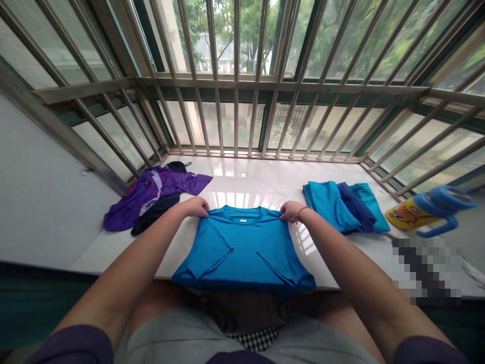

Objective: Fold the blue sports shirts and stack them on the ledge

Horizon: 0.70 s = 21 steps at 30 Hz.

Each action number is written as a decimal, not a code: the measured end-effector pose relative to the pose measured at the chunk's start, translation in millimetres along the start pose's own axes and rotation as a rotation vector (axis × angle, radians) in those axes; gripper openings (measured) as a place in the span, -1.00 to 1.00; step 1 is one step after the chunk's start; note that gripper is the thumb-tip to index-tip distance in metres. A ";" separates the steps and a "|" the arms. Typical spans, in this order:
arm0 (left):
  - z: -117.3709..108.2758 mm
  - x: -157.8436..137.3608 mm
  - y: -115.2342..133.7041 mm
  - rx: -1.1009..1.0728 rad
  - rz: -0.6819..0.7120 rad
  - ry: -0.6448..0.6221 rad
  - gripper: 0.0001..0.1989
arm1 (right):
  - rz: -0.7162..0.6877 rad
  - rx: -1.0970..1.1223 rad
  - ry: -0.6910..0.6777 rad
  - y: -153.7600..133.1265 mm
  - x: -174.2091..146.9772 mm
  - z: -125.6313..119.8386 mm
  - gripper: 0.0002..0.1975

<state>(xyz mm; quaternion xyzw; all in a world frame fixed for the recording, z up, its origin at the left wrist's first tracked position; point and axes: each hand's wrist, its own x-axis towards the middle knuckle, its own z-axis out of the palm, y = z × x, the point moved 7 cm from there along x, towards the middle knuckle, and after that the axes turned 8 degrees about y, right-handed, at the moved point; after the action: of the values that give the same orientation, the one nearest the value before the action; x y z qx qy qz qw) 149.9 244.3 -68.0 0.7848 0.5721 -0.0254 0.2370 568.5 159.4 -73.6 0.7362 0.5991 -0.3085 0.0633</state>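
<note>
A blue T-shirt point(246, 247) lies spread on the white sill in front of me, its neckline away from me. Both sleeves are folded inward over the body, and the lower part hangs over the near edge. At the left shoulder of the shirt, my left hand point(195, 206) pinches the fabric. My right hand point(291, 210), with a band on the wrist, grips the opposite shoulder the same way. Between the two hands the collar is flat, with a small white label showing inside it.
Left of the shirt is a loose pile of purple and dark clothes point(162, 187). Folded blue and navy garments point(341, 205) lie to the right, beside a yellow and blue bottle point(420, 207) on its side. Metal window bars point(237, 121) close off the back of the sill point(250, 177).
</note>
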 end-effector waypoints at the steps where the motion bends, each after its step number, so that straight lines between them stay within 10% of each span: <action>1: -4.0 2.2 0.4 0.014 0.005 -0.020 -0.78 | 0.000 0.001 -0.006 -0.1 1.6 -1.8 -0.72; 7: -41.5 20.8 10.1 0.080 0.049 0.085 -0.86 | -0.011 -0.025 0.140 -5.5 19.2 -31.1 -0.75; 15: -100.6 26.7 38.4 0.087 0.062 0.525 -0.77 | -0.064 -0.039 0.689 -26.0 -6.4 -106.5 -0.64; 21: -66.1 -47.2 27.2 -0.061 0.202 0.524 -0.84 | -0.327 0.040 0.846 2.8 -78.9 -63.4 -0.76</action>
<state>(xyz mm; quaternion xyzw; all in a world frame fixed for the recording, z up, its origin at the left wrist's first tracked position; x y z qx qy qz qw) 143.2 222.7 14.6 0.8101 0.5333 0.2194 0.1057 587.8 121.5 18.2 0.6942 0.6746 0.0020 -0.2510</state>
